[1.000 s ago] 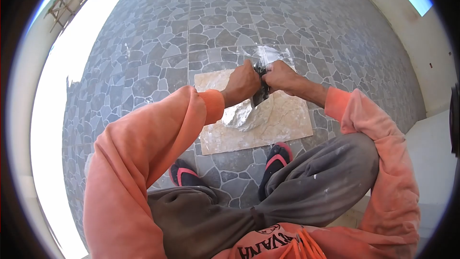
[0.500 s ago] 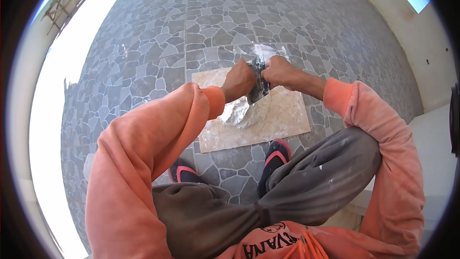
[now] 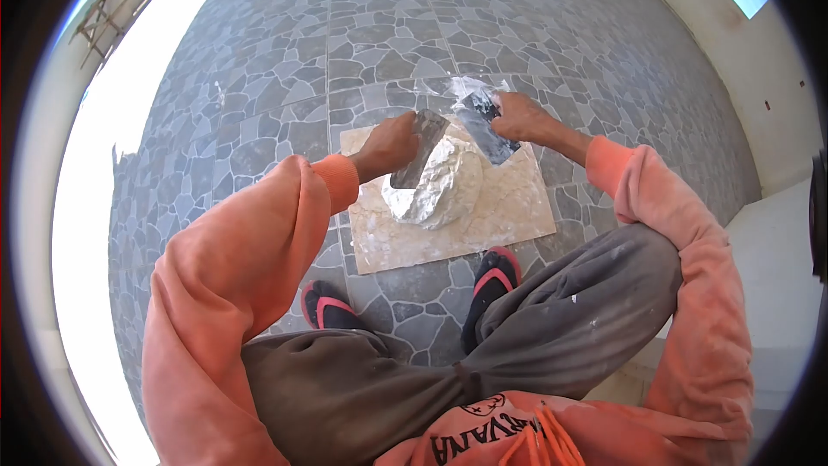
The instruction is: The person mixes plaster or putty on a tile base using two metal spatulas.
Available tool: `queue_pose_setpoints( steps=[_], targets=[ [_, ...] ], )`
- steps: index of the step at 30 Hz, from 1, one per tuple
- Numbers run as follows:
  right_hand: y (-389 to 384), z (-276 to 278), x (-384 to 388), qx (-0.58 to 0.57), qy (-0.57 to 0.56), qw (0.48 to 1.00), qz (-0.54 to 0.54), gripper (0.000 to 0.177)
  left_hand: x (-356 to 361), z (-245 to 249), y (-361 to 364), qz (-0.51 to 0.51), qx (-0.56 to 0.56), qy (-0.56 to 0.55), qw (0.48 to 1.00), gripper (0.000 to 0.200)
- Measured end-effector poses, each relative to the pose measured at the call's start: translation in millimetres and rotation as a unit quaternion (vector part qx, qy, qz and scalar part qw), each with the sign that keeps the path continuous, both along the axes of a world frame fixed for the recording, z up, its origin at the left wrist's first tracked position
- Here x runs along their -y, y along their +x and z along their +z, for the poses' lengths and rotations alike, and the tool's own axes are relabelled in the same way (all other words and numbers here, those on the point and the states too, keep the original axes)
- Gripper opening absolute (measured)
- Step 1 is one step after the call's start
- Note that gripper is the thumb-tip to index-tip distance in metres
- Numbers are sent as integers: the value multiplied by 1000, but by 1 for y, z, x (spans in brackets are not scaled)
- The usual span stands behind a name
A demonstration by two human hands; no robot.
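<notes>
Around the white paste (image 3: 431,197) on a beige slab (image 3: 513,211) (seemingly there to spare the floor (image 3: 250,155)), the left hand (image 3: 390,147) at ten o'clock grips one flat blade (image 3: 427,133), the right hand (image 3: 522,117) at two a second blade (image 3: 493,140).

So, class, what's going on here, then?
The left hand grips a flat grey metal-looking blade at the left side of a lumpy white paste-like mound. The right hand holds a second flat grey blade, smeared white, beyond the mound's right side. The mound sits on a beige marbled rectangular slab, on grey stone-patterned floor tiles.
</notes>
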State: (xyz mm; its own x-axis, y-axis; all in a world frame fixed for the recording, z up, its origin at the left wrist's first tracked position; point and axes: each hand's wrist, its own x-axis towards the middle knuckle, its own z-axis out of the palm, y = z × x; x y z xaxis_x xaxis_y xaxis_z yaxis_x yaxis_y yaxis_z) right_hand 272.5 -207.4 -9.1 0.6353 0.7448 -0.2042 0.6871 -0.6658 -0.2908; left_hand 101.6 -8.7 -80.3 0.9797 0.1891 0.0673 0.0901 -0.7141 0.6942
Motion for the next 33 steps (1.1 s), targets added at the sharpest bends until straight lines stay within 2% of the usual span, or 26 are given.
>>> queue_pose_setpoints(
  steps=[1, 4, 7, 10, 17, 20, 23, 25, 29, 33],
  targets=[
    [-1, 2, 1, -6, 0, 1000, 9, 32, -3, 1, -1, 8, 7, -7, 1000, 29],
    [-5, 1, 5, -116, 2, 991, -59, 30, -5, 8, -6, 34, 18, -24, 999, 29],
    [-15, -4, 8, -287, 94, 948, -104, 26, -2, 18, -7, 47, 26, -41, 998, 29],
    [-27, -6, 1, -324, 68, 934, -132, 24, 7, 25, -6, 67, 27, -50, 996, 29],
    [-45, -16, -13, -361, 36, 924, -117, 22, 18, 17, 10, 84, 64, -67, 992, 26],
    [-61, 2, -20, -376, 32, 919, -109, 23, 26, 13, 13, 95, 68, -75, 990, 25],
    [-66, 3, -21, -381, 35, 920, -84, 22, 30, 25, 11, 97, 0, -86, 992, 31],
    [-66, 5, -20, -393, 42, 916, -62, 21, 28, 20, 11, 94, -4, -83, 992, 31],
    [-67, 17, -20, -336, -6, 941, -32, 18, 24, 15, 6, 93, -38, -97, 990, 29],
    [-56, 30, -17, -241, -47, 969, -19, 21, 12, 8, 0, 89, -11, -67, 994, 27]
  ],
)
